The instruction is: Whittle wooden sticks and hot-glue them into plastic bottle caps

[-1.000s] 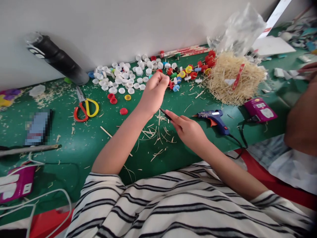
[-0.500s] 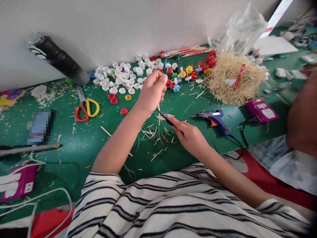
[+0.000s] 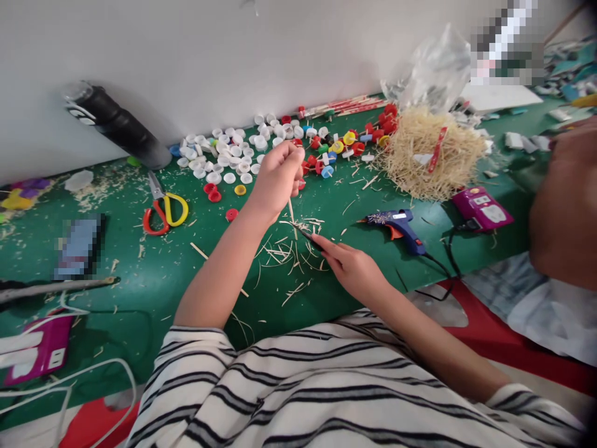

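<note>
Pinched in my left hand [image 3: 280, 174] is a thin wooden stick [image 3: 291, 208], which points down toward the green table [image 3: 153, 280]. My right hand [image 3: 352, 264] is closed on a dark, thin-bladed knife [image 3: 305, 233]; its blade touches or nearly touches the stick's lower part. Pale curled shavings [image 3: 280, 252] lie under and around the blade. Behind my left hand are many white bottle caps [image 3: 228, 152], and to their right coloured caps [image 3: 347, 140] with short sticks through them.
Scissors [image 3: 165, 211], a phone [image 3: 79, 246] and a black bottle [image 3: 121, 127] lie or stand at left. At right are a blue glue gun [image 3: 401, 227], a heap of shavings [image 3: 429, 155], a purple power strip [image 3: 482, 208] and another person's arm [image 3: 564, 205].
My left hand has tilted the stick slightly, and the knife blade has moved a little down and left along it. The camera view has shifted slightly.
</note>
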Available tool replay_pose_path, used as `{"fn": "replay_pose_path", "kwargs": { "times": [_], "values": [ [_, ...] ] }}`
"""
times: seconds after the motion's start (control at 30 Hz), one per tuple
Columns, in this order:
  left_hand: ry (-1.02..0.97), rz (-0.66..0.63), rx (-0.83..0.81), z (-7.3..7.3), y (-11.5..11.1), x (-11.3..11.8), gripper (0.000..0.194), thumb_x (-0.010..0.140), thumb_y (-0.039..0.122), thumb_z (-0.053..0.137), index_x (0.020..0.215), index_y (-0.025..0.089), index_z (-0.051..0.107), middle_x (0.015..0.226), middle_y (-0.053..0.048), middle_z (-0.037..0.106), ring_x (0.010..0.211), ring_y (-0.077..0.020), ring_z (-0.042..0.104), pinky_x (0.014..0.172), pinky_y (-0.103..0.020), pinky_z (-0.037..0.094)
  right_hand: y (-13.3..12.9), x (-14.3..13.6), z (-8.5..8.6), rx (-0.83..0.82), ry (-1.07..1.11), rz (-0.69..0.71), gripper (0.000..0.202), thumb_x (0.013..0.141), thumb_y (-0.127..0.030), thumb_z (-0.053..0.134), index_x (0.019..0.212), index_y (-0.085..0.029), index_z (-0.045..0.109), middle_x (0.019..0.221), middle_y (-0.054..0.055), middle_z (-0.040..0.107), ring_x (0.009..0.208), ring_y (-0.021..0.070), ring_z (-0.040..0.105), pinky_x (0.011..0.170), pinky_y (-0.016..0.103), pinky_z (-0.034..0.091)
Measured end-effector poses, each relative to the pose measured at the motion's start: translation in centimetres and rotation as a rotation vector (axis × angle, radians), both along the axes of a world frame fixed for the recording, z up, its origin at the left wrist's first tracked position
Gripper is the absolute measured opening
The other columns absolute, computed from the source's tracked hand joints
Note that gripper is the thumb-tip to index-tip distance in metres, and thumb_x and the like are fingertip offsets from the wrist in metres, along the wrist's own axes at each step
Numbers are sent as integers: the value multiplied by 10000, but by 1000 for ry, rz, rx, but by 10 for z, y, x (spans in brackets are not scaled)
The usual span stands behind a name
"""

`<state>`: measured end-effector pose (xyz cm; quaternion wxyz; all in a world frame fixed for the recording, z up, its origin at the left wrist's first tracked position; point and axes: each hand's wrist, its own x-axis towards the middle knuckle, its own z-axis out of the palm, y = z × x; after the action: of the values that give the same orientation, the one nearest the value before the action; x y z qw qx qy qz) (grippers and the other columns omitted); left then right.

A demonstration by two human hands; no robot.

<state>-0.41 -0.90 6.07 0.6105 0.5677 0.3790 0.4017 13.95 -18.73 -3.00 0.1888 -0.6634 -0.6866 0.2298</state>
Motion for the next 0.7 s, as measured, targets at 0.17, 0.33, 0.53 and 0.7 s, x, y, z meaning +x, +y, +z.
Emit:
{"fn": "replay_pose_path", "kwargs": {
  "times": [0.17, 0.33, 0.53, 0.7],
  "values": [
    [-12, 21, -31, 2, 4, -5, 357, 990, 503, 660, 848, 231, 476, 622, 81, 292, 467, -44, 228, 495, -243, 193, -4, -5, 2, -108, -163, 0, 528, 1119, -358, 394, 1627, -407, 528, 964, 45, 722, 730, 156, 631, 587, 247, 363],
    [-31, 9, -56, 4, 3, -4, 381, 971, 513, 691, 828, 236, 471, 589, 97, 269, 426, -35, 195, 466, -263, 158, -2, -4, 7, -131, -196, 36, 519, 1114, -339, 419, 1609, -427, 547, 976, 42, 734, 723, 151, 632, 575, 242, 341],
    [-45, -38, -68, 4, 2, -5, 372, 975, 505, 684, 822, 238, 474, 565, 106, 253, 419, -35, 187, 435, -244, 151, 3, 4, 7, -98, -89, 102, 511, 1111, -327, 435, 1599, -388, 571, 930, 39, 717, 747, 160, 627, 652, 246, 419],
    [-67, -115, -70, 2, 3, -9, 401, 1005, 453, 628, 737, 233, 427, 553, 95, 265, 422, -38, 185, 421, -228, 163, 17, 12, 18, 120, -80, 125, 507, 1137, -395, 376, 1588, -336, 598, 827, 32, 608, 660, 138, 517, 655, 255, 414]
  ]
}}
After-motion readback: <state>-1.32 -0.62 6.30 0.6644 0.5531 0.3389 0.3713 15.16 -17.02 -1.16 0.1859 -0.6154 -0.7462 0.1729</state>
